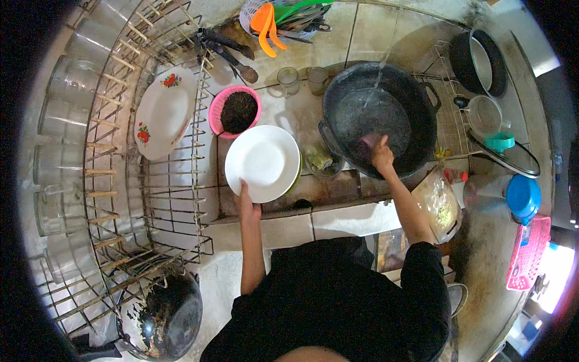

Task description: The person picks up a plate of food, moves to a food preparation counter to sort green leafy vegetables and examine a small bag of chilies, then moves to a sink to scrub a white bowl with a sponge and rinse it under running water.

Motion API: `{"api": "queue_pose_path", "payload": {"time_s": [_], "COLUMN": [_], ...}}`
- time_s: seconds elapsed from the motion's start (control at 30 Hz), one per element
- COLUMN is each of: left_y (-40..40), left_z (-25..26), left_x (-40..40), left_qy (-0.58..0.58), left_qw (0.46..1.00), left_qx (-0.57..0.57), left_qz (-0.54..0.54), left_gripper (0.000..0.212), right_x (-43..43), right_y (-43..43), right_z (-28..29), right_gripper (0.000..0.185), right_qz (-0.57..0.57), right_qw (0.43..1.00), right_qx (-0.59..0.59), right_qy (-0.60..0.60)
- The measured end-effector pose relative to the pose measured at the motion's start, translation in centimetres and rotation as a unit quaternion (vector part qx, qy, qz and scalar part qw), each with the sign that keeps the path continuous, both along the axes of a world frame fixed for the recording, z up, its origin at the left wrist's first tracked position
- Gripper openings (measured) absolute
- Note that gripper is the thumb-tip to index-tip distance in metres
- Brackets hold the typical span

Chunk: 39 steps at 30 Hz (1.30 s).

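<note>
My left hand [249,203] grips the near rim of a white plate [264,163], thumb on its upper face. Under the plate's right side shows the edge of a green dish [296,178]. My right hand [383,157] reaches over the near rim of a large black basin [423,131]. Its fingers are on a small pinkish object [371,140], too blurred to name, at the water. A thin stream of water [382,68] falls into the basin. Beside the plate stands a pink plastic basket [216,113] holding dark, fibrous matter.
A wire dish rack [199,158] on the left holds a flowered oval platter [165,113] and glass jars [61,163]. Two glass mugs [288,80] stand behind. A utensil basket [246,18] is at the back. At right are a glass lid [520,163] and a cutting board [434,203].
</note>
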<state>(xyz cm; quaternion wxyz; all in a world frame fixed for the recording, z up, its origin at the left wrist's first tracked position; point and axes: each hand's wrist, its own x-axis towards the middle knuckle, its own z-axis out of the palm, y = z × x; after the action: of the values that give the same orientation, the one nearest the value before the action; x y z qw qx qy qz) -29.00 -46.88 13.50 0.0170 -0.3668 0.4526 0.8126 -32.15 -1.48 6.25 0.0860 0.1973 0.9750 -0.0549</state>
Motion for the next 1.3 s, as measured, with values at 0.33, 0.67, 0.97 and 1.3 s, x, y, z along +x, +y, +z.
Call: {"api": "queue_pose_path", "payload": {"time_s": [0.33,0.67,0.97,1.3], "left_y": [0.9,1.0,2.1,1.6], "left_z": [0.5,-3.7,-1.7,0.1], "left_x": [0.4,-0.9,-2.3,-1.5], "left_qy": [-0.004,-0.007,0.01,0.0], "left_qw": [0.999,0.998,0.998,0.988], "left_qx": [-0.03,-0.027,-0.023,-0.107], "left_qz": [0.024,0.055,0.063,0.115], "left_gripper": [0.05,0.055,0.06,0.048], "right_x": [-3.2,-3.9,-0.9,-5.3], "right_y": [-3.2,-15.7,-27.6,-23.3], "right_z": [9.0,18.6,20.8,22.4], "right_gripper": [0.02,0.039,0.041,0.03], "right_qz": [-0.142,0.22,0.3,0.092], "right_qw": [0.802,0.924,0.927,0.956], "right_qx": [-0.569,-0.269,-0.205,-0.195], "right_qy": [0.113,0.162,0.096,0.197]}}
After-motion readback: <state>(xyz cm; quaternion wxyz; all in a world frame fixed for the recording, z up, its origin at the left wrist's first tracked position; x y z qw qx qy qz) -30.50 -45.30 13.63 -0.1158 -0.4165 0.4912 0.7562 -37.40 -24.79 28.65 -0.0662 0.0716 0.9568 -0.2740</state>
